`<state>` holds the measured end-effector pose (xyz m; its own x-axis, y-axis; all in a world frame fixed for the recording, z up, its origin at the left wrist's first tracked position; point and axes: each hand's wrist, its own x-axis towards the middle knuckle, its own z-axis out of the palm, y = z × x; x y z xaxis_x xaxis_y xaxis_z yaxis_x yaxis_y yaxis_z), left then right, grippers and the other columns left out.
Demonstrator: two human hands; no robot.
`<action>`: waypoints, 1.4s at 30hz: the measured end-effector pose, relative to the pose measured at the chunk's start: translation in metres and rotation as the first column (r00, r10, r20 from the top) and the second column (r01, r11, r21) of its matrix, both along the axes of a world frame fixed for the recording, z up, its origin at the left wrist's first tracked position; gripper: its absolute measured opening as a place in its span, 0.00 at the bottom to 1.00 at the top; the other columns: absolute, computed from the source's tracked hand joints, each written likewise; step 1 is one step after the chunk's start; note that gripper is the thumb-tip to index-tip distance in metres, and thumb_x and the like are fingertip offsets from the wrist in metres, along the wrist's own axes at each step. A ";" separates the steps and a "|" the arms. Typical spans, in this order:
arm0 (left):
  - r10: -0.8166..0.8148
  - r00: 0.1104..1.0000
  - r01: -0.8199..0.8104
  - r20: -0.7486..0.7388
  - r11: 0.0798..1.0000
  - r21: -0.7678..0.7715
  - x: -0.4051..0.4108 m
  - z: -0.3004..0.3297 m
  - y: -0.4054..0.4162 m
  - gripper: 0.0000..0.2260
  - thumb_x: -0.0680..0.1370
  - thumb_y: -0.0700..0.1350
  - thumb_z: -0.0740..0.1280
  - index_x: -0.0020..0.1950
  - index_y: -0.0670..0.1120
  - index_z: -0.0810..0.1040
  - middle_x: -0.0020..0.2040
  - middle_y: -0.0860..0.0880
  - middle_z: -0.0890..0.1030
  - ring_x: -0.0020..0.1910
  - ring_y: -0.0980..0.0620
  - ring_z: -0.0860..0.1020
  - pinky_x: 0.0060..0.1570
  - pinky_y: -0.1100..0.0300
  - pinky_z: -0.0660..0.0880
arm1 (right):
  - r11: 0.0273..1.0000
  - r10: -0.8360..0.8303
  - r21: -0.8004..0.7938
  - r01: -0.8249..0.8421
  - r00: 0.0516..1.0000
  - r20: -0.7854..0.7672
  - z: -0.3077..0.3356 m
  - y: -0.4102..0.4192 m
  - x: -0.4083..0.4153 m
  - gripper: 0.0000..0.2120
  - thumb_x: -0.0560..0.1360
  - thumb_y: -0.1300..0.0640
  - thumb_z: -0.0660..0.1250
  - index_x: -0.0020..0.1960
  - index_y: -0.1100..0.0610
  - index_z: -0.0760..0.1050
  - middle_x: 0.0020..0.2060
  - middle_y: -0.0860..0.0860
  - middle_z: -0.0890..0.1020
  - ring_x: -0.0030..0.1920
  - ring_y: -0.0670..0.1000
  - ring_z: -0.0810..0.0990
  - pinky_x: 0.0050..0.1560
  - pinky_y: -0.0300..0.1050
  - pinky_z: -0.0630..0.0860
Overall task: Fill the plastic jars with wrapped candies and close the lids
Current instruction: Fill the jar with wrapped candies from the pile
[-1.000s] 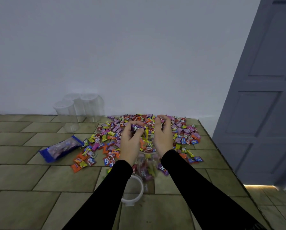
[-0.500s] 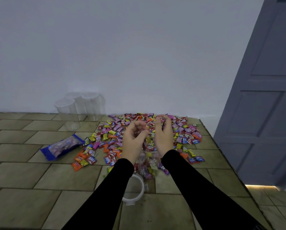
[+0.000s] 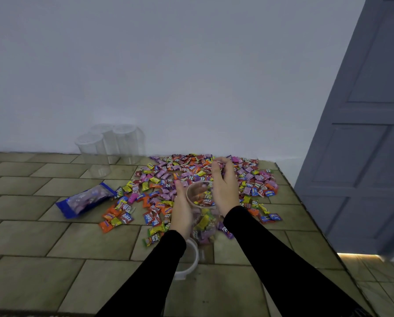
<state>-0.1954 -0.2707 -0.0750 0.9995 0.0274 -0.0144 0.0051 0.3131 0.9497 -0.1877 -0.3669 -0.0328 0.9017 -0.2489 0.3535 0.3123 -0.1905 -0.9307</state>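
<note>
Visibility is limited around the open jar point(image 3: 204, 211): the left hand point(image 3: 182, 208) covers its left wall, and the right hand point(image 3: 224, 187) covers its right rim. The jar stands on the tiled desk point(image 3: 54, 243), partly filled with wrapped candies. Left-hand grip: palm and fingers lie against the jar wall; the fingertips are hidden behind the clear plastic, so the degree of curl cannot be confirmed. Right-hand grip: fingers bunched together above the far rim; any candy pinched there is too blurred to confirm. The white lid point(image 3: 190, 259) lies on the desk just in front of the jar, its left part hidden by the left sleeve point(image 3: 154, 271).

Loose candies point(image 3: 168, 177) spread from the jar back to the wall point(image 3: 168, 65) and right almost to the desk edge point(image 3: 303, 207). A blue candy bag point(image 3: 86, 199) lies to the left. Three empty clear jars point(image 3: 110, 147) stand grouped by the wall, lids on; outlines overlap. A grey door point(image 3: 363, 133) stands beyond the right desk edge. Bare tiles extend left and toward the viewer.
</note>
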 end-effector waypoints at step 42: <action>0.085 0.987 -0.141 0.136 0.051 0.989 -0.040 -0.054 0.096 0.23 0.80 0.54 0.51 0.73 0.48 0.63 0.71 0.45 0.64 0.70 0.44 0.60 0.66 0.47 0.61 | 0.684 0.394 -0.700 -0.206 0.912 0.117 -0.017 0.083 -0.036 0.09 0.78 0.63 0.59 0.56 0.58 0.74 0.51 0.53 0.75 0.50 0.51 0.73 0.48 0.40 0.68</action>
